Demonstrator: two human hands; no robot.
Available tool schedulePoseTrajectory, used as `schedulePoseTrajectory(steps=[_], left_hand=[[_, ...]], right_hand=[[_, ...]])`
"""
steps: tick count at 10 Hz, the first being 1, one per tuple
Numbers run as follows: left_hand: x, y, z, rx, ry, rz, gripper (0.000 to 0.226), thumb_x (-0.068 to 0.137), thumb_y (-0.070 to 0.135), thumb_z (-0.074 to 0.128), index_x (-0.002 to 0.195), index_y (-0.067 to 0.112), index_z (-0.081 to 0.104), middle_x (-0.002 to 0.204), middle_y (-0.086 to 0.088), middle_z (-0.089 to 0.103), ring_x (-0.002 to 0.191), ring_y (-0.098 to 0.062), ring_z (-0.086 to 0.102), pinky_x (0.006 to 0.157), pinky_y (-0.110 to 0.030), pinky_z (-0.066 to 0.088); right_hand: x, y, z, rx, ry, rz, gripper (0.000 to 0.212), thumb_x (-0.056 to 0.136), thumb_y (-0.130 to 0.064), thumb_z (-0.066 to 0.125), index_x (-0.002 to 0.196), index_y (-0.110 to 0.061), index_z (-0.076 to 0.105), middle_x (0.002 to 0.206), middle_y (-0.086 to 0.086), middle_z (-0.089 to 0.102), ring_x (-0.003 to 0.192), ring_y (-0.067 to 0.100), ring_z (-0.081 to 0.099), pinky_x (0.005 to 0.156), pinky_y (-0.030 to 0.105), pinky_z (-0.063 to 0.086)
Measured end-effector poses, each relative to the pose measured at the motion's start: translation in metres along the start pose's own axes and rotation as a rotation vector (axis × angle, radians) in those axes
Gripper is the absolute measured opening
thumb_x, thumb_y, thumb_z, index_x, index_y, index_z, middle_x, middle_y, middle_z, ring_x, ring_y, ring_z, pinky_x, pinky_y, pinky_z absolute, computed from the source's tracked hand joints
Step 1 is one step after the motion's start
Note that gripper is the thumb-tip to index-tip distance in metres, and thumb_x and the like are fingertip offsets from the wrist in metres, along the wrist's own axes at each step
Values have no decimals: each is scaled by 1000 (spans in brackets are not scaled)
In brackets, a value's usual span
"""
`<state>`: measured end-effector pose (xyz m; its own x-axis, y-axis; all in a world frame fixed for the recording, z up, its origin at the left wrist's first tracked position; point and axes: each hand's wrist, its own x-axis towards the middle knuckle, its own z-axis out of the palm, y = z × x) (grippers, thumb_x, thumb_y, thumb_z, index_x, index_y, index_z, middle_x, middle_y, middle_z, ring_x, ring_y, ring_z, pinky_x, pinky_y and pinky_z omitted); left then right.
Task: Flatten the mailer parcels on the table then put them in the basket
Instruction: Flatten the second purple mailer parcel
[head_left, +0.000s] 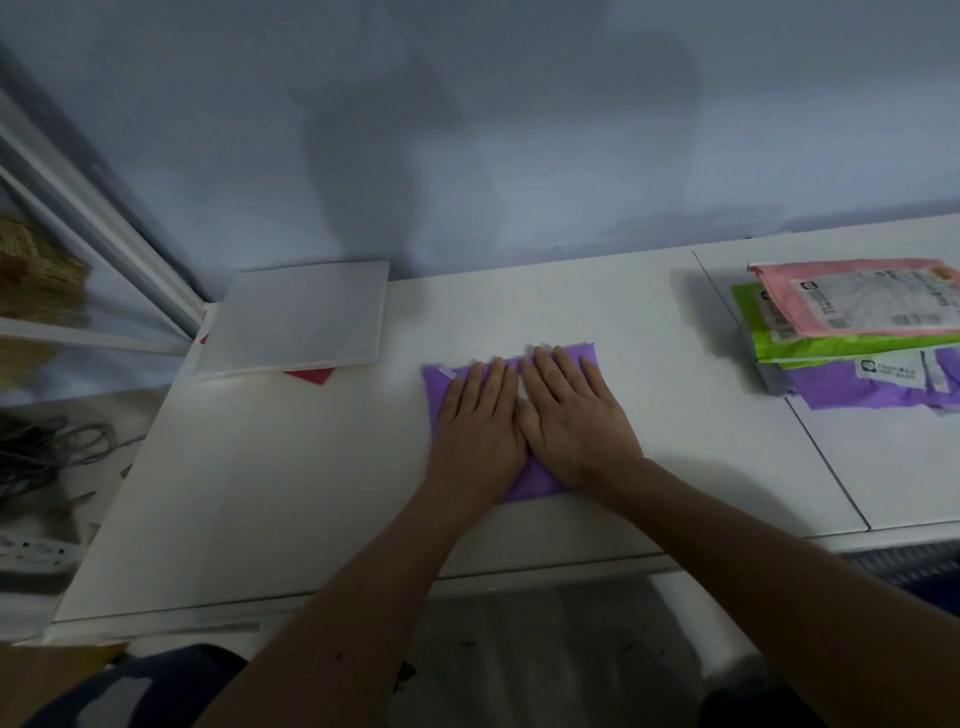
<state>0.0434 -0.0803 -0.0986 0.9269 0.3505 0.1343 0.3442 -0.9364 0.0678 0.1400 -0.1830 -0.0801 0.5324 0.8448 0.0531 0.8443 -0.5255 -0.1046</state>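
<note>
Pressing flat on the purple mailer (440, 387), both hands are down side by side in the middle of the white table (291, 499). The left hand (480, 431) covers the left half, fingers straight and together. The right hand (571, 421) lies just beside it, also palm down with fingers extended, and the two touch along the thumbs. Neither is gripping anything. The mailer peeks out at its left edge, its far right corner and a strip near the wrists.

Out to the right, a stack of mailers sits apart: a pink one (852, 291) on top, a green one (831, 347) beneath, and another purple one (878, 387) at the bottom. At far left against the wall lies a flat white pad (301, 317), a red corner (310, 374) showing under it. Cables (49, 449) trail off the table's left side.
</note>
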Motion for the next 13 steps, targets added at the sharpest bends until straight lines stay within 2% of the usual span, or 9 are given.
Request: schedulePoseTrajectory(steps=[2, 5, 6, 7, 8, 9, 11, 13], left_hand=[[0, -2, 2, -21, -48, 4, 59, 97, 32, 16, 147, 3, 30, 153, -16, 31, 143, -31, 25, 113, -49, 27], [1, 2, 0, -17, -23, -41, 56, 94, 30, 25, 140, 4, 44, 145, -15, 44, 136, -32, 40, 108, -48, 37], [3, 2, -1, -15, -36, -45, 58, 94, 31, 22, 140, 5, 44, 146, -15, 43, 136, -32, 39, 110, -47, 34], [6, 1, -6, -17, -70, -53, 64, 93, 33, 11, 145, 7, 36, 152, -12, 35, 142, -29, 28, 115, -44, 20], [9, 1, -6, -1, -94, -90, 66, 92, 34, 6, 147, 10, 34, 154, -10, 31, 144, -30, 23, 117, -46, 13], [13, -8, -3, 35, -2, -197, 55, 96, 34, 24, 131, 7, 56, 137, -16, 54, 129, -35, 48, 107, -48, 35], [14, -17, 4, 40, 26, -211, 55, 98, 38, 28, 132, 5, 55, 136, -20, 53, 127, -38, 48, 106, -48, 36], [16, -17, 3, 35, 7, -220, 57, 98, 38, 26, 132, 3, 55, 137, -21, 52, 127, -38, 48, 106, -49, 36]], right_hand=[[1, 0, 0, 4, 3, 0, 61, 98, -38, 18, 144, -7, 42, 151, 14, 37, 143, 29, 30, 115, 49, 25], [1, 0, 1, 7, 17, 0, 60, 97, -38, 20, 142, -6, 46, 149, 16, 41, 141, 31, 33, 115, 49, 26], [1, 1, 1, 1, 12, 2, 62, 96, -38, 18, 142, -7, 45, 149, 15, 40, 142, 30, 32, 115, 48, 25], [3, 0, 1, 8, 7, 16, 62, 96, -39, 16, 143, -8, 45, 150, 13, 40, 142, 29, 31, 116, 48, 24], [4, 0, 0, 9, 2, 7, 62, 97, -39, 15, 143, -8, 45, 150, 14, 39, 143, 30, 30, 115, 49, 24], [3, 0, -1, 12, 7, -1, 65, 98, -45, 15, 142, -8, 45, 150, 15, 40, 142, 30, 31, 116, 48, 23], [2, -1, -4, -9, -20, -8, 71, 96, -50, 7, 148, -10, 34, 155, 12, 31, 146, 27, 22, 119, 47, 17], [2, 0, -3, 12, -33, -7, 65, 97, -42, 10, 148, -9, 33, 155, 12, 30, 146, 27, 22, 119, 47, 17]])
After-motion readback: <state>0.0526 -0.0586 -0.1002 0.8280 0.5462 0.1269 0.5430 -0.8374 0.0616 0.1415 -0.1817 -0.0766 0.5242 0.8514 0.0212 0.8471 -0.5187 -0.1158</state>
